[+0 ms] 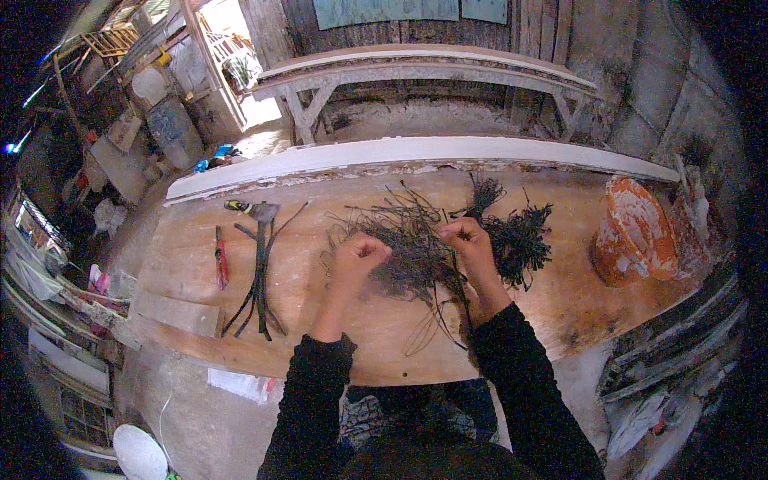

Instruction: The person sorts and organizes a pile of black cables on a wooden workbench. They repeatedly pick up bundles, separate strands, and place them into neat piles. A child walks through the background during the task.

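Tangled wires [406, 250], dark bundle [520, 238] beside, strips [262, 276] left, orange container [638, 232] right.

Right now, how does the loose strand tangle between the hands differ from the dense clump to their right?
The strand tangle spreads out in thin, open loops; the dense clump is compact, its pieces packed together. The tangle covers more of the wooden tabletop than the clump. The tangle lies mostly between the left hand and right hand; the clump lies right of both. Both are dark.
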`<state>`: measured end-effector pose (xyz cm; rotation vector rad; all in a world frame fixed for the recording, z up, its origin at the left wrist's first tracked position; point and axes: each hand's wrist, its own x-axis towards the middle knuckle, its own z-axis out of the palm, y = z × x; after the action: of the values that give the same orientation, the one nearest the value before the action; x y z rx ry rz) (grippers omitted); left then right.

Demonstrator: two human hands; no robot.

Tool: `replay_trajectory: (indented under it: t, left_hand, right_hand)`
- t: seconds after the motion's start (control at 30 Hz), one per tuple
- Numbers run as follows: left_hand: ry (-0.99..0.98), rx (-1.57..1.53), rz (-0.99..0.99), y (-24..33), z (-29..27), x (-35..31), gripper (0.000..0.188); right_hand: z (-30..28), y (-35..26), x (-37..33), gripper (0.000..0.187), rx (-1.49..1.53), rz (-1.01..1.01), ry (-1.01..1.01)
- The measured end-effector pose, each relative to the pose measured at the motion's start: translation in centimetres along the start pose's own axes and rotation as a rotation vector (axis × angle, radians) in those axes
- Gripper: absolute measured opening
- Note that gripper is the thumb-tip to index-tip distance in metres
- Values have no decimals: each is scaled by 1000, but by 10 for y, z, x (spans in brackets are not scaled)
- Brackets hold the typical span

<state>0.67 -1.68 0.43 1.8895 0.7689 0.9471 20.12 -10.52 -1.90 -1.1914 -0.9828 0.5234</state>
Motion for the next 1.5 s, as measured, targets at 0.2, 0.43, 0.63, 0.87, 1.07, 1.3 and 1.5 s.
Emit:
replay_trajectory:
  t: [0.2, 0.43, 0.63, 0.87, 1.07, 1.3, 1.5]
  left_hand:
    - [350, 16, -28, -3, -8, 7, 9]
    - [404, 211, 110, -12, -3, 7, 8]
    - [280, 167, 93, -9, 8, 1, 8]
    - [69, 59, 102, -3, 16, -3, 10]
    - [-660, -176, 239, 20, 37, -23, 16]
    - [-613, -360, 134, 36, 54, -39, 10]
    - [-588, -177, 300, 31, 53, -38, 9]
  right_hand:
    - [18, -36, -18, 6, 293, 206, -767]
    - [26, -41, -24, 12, 225, 168, -758]
    - [27, -38, -28, 11, 214, 118, -680]
    - [21, -20, -16, 16, 161, 8, -352]
    - [11, -11, 0, 13, -234, -129, 172]
    - [1, 10, 6, 16, -266, -142, 214]
    - [6, -5, 2, 28, -268, -53, 171]
